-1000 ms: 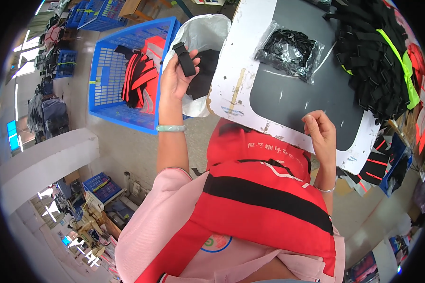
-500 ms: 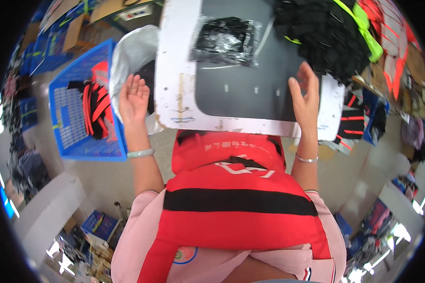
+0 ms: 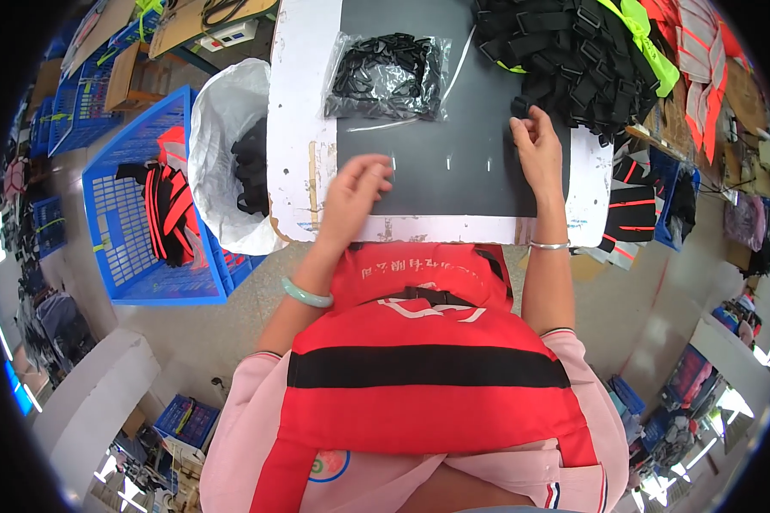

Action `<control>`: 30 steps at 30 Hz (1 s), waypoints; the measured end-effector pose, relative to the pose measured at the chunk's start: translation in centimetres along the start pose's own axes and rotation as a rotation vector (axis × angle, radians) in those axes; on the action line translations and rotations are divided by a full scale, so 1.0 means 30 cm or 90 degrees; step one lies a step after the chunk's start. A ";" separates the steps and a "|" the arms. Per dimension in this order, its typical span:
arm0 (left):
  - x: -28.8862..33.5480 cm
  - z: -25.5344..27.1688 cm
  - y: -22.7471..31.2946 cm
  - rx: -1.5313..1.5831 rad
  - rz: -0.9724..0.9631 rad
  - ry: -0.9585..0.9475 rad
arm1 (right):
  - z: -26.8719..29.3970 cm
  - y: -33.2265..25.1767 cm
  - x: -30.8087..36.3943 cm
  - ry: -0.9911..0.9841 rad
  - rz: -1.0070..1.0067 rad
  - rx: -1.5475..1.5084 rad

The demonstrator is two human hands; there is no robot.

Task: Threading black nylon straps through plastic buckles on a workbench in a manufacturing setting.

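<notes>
My left hand [image 3: 355, 198] hovers over the near left part of the table's dark top, fingers loosely bent, with nothing visible in it. My right hand [image 3: 539, 154] is at the near edge of a heap of black webbing straps with plastic buckles [image 3: 573, 64]. Its fingers are bent and the thumb stands a little apart. One dark strap end [image 3: 519, 107] lies just beyond its fingertips; whether they touch I cannot tell. Farther back, a clear plastic bag of black buckles [image 3: 385, 77] lies on the dark table top [image 3: 436, 188].
Left of the table stand a white sack [image 3: 218, 154] holding black pieces and a blue plastic basket [image 3: 115, 214] with orange and black straps. Neon yellow strips [image 3: 646, 43] and orange-grey material [image 3: 701, 77] lie at the far right. The table's white border [image 3: 462, 229] is worn.
My left hand has moved from over the white sack rightward onto the table area. My right hand has shifted slightly left, its fingers more bent, beside the strap heap.
</notes>
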State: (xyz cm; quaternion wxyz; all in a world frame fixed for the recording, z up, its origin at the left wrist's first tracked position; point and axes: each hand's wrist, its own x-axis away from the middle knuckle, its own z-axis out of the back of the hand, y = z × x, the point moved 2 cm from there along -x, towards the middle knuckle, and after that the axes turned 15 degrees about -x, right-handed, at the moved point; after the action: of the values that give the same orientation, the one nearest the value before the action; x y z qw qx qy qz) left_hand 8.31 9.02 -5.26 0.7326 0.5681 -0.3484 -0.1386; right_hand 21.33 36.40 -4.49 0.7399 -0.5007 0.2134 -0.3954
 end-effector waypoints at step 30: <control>-0.006 -0.123 0.123 -0.364 -0.142 -0.214 | -0.153 -0.215 0.362 -0.457 0.057 0.091</control>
State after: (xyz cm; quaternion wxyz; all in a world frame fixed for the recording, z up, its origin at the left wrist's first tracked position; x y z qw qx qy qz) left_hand 9.94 13.01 -2.30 0.7746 0.3438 -0.3471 -0.4016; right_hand 22.14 23.88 0.36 0.8172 -0.5449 -0.0663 -0.1757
